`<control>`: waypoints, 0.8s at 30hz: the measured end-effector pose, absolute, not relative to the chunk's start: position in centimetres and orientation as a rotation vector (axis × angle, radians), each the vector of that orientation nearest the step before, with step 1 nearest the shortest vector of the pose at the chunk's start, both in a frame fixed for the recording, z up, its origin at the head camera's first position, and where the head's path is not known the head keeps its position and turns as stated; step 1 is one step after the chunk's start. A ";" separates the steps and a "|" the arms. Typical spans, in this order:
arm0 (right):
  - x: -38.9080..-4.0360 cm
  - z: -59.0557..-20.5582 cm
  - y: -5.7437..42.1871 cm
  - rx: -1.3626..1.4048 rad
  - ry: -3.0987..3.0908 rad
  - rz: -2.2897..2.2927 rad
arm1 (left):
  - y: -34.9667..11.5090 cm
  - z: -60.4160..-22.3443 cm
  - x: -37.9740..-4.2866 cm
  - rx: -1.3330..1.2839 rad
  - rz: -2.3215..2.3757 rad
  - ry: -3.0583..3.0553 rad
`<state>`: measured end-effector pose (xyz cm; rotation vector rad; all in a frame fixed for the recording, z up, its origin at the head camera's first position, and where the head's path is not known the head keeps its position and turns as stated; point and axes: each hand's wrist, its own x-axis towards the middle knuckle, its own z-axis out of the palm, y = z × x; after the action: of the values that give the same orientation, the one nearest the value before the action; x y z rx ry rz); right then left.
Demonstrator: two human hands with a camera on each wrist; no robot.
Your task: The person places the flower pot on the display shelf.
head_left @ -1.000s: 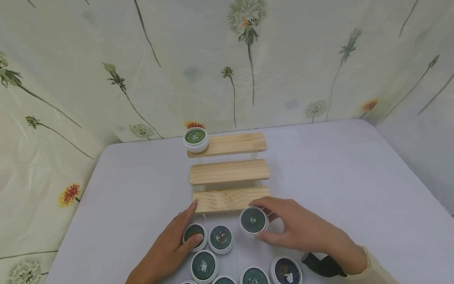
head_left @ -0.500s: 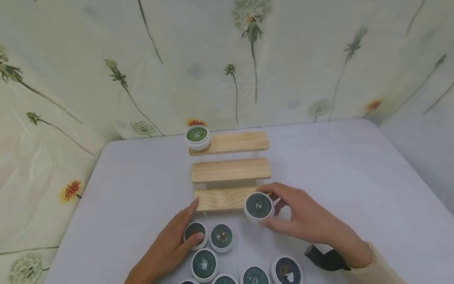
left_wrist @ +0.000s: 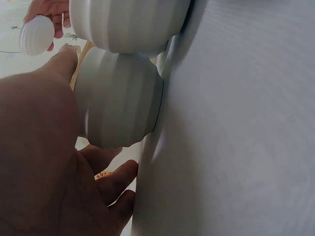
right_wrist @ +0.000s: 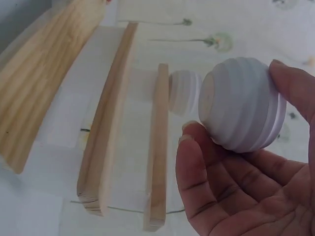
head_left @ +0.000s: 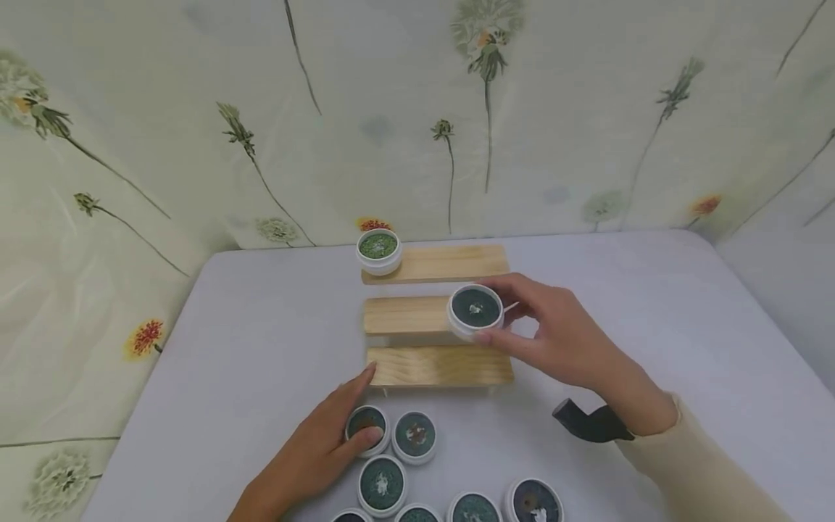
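Observation:
My right hand (head_left: 567, 335) pinches a small ribbed white pot (head_left: 475, 307) with dark green fill between thumb and fingers. In the head view, the pot is in front of the middle board (head_left: 406, 316) of a three-step wooden stand. The right wrist view shows the pot's ribbed side (right_wrist: 241, 105) held clear of the boards. My left hand (head_left: 322, 446) lies at the stand's front left, its forefinger at the corner of the lowest board (head_left: 440, 366). Its thumb rests over a green-filled pot (head_left: 365, 420) on the table.
A pot with brighter green fill (head_left: 379, 250) sits at the left end of the top board (head_left: 453, 262). Several more pots, such as one with a whitish centre (head_left: 382, 484), stand on the white-covered table (head_left: 274, 326). A flowered cloth (head_left: 391, 167) hangs behind.
My right hand has lifted the pot from in front of the lowest board, up and away toward the middle board. My left hand stays nearly in place; the head view shifts slightly.

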<state>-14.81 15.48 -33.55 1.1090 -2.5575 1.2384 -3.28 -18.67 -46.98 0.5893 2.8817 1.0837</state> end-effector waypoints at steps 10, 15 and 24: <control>-18.8 -32.4 13.7 0.895 -2.581 1.226 | -18.6 -47.4 -3.5 0.633 1.094 2.894; -20.3 -32.6 13.0 0.832 -2.634 1.270 | -18.4 -47.3 -3.6 0.630 1.092 2.891; -21.8 -33.4 10.8 0.843 -2.678 1.220 | -18.8 -47.3 -3.5 0.650 1.096 2.934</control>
<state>-21.82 10.76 -33.38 0.8432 -2.6777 1.2197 -3.54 -18.79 -47.28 0.6503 2.9338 1.0959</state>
